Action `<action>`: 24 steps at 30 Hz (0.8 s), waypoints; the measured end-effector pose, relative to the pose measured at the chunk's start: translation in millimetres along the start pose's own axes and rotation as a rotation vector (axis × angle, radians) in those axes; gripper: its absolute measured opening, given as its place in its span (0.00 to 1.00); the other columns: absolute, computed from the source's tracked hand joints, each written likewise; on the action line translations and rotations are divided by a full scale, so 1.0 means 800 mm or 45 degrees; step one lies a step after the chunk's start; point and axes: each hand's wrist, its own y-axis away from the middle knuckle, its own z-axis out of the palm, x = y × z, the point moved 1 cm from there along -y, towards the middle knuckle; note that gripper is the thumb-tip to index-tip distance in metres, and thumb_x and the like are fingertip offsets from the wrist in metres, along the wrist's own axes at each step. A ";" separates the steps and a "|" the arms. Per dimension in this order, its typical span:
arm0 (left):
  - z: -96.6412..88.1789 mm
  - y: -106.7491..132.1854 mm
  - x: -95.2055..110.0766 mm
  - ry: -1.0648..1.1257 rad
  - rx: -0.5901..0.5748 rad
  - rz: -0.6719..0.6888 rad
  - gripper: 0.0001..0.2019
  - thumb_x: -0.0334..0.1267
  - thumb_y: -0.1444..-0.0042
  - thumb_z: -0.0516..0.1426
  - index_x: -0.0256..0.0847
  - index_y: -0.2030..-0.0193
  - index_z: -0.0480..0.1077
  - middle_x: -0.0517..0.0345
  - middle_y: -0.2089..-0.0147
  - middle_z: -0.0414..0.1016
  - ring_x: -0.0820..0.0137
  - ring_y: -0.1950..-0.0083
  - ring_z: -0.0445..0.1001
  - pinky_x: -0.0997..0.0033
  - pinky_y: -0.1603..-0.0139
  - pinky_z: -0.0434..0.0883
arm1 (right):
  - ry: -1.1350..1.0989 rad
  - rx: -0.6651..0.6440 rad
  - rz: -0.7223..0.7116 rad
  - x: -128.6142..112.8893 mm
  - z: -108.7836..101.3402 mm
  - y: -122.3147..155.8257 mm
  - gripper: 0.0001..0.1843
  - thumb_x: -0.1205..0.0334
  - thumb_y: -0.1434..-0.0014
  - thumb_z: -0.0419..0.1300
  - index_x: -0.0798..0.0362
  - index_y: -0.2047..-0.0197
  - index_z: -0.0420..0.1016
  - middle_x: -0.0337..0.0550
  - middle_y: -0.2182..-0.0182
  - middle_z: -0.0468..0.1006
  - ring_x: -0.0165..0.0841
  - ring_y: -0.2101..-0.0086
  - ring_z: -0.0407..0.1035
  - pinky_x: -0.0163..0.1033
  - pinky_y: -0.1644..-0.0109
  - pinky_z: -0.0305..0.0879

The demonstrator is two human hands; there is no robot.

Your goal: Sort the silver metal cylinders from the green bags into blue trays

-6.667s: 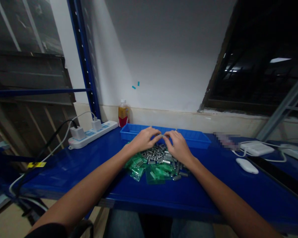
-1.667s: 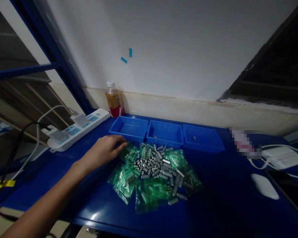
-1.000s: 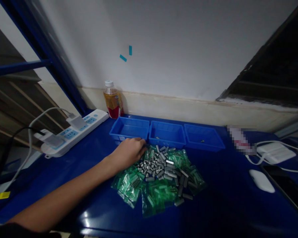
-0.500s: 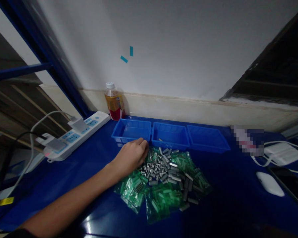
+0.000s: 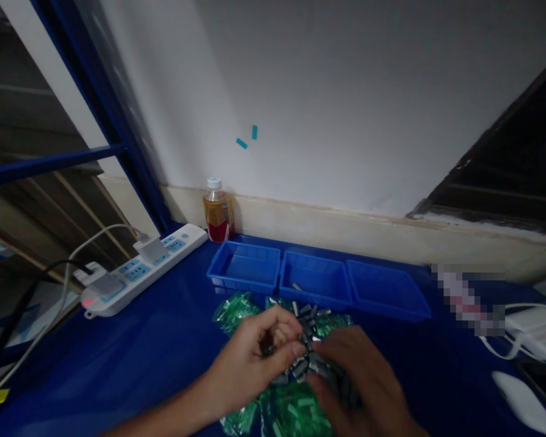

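Observation:
My left hand (image 5: pixel 255 355) hovers over the left part of a pile of short metal pins (image 5: pixel 303 367). Its fingers curl in toward the thumb, and what lies inside the curl is dark and hard to make out. From the right, my right hand (image 5: pixel 368 376) reaches over the same pile, slightly blurred, thumb and forefinger apart with pins showing in the gap. Clear bags of green pieces (image 5: pixel 300 409) lie under and around the pins; another green bag (image 5: pixel 239 309) sits behind my left hand.
Behind the pile stand three blue trays: a left tray (image 5: pixel 246 282), a middle tray (image 5: pixel 316 300) with a small pin in it, and a right tray (image 5: pixel 386 309). A drink bottle (image 5: pixel 218 215), a power strip (image 5: pixel 136 273) and a white case (image 5: pixel 525 400) are also on the blue table (image 5: pixel 164 352).
My left hand has come back from beside the trays to above the pile, its palm side now showing. My right hand has entered over the pile. The view has tilted up.

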 end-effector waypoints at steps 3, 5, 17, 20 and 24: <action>0.012 0.005 -0.007 0.049 0.015 -0.021 0.11 0.42 0.44 0.58 0.37 0.66 0.63 0.63 0.75 0.64 0.76 0.73 0.63 0.78 0.73 0.61 | -0.012 -0.039 -0.091 0.015 0.024 -0.009 0.05 0.69 0.41 0.56 0.53 0.60 0.68 0.40 0.72 0.74 0.31 0.70 0.70 0.36 0.67 0.67; 0.014 0.006 -0.011 -0.012 0.015 -0.014 0.11 0.42 0.43 0.58 0.37 0.68 0.63 0.64 0.76 0.63 0.77 0.74 0.62 0.78 0.74 0.59 | 0.005 -0.029 -0.100 0.017 0.029 -0.007 0.05 0.71 0.41 0.54 0.53 0.62 0.67 0.41 0.73 0.74 0.31 0.72 0.68 0.37 0.68 0.65; 0.011 0.011 -0.018 -0.690 -0.125 0.610 0.10 0.28 0.42 0.53 0.37 0.54 0.68 0.53 0.65 0.72 0.71 0.65 0.71 0.73 0.65 0.68 | -0.081 -0.176 0.042 0.024 0.032 0.012 0.09 0.72 0.38 0.47 0.52 0.69 0.62 0.40 0.75 0.68 0.32 0.71 0.63 0.39 0.68 0.58; 0.010 0.010 -0.018 -0.771 -0.069 0.643 0.07 0.29 0.41 0.52 0.36 0.57 0.68 0.54 0.68 0.72 0.71 0.67 0.70 0.73 0.67 0.67 | -0.070 -0.158 0.048 0.023 0.035 0.015 0.08 0.71 0.38 0.48 0.52 0.66 0.63 0.40 0.74 0.68 0.32 0.71 0.63 0.39 0.67 0.58; 0.008 0.008 -0.020 -0.787 0.026 0.546 0.07 0.33 0.39 0.50 0.36 0.60 0.69 0.56 0.72 0.70 0.72 0.71 0.68 0.74 0.70 0.65 | 0.017 -0.077 0.036 0.021 0.034 0.016 0.05 0.69 0.39 0.53 0.53 0.58 0.64 0.42 0.70 0.71 0.33 0.69 0.65 0.40 0.64 0.61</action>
